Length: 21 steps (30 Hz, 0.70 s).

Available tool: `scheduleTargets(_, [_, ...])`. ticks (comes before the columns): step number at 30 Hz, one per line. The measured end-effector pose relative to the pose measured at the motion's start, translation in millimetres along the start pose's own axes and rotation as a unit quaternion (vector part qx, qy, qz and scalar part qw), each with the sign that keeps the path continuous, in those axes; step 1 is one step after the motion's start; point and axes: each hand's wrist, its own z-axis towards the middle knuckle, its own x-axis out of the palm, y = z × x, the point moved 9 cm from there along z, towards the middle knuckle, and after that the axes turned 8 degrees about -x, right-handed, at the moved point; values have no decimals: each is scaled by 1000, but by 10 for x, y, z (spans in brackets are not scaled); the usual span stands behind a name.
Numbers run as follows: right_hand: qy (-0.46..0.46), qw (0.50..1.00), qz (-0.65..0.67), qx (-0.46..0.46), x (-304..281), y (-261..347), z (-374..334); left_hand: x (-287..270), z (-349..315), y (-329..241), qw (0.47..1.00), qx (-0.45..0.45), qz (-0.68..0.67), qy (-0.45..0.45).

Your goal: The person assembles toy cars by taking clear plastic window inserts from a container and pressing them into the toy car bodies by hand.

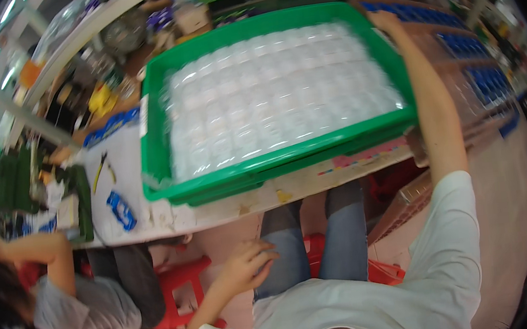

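Just left of the right grip (386, 21), its closure unclear, lies the green tray (294, 151).

A green plastic tray (288, 154), rectangular with raised walls and a broad rim, sits upright at the table (132, 179), open side up, its long front wall near the table's edge. White patches mark its left end. Inside, glossy white pieces (275, 92) stand packed in close rows under shiny clear plastic, nearly filling it; their finer detail is blurred.
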Motion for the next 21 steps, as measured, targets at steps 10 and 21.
scheduleTargets(10, [-45, 993, 27, 108, 310, -675, 791, -2185, -26, 264, 920, -146, 201, -302])
scheduleTargets(21, [-456, 841, 285, 54, -441, -682, 237, -2367, 486, 670, 979, -168, 26, -115])
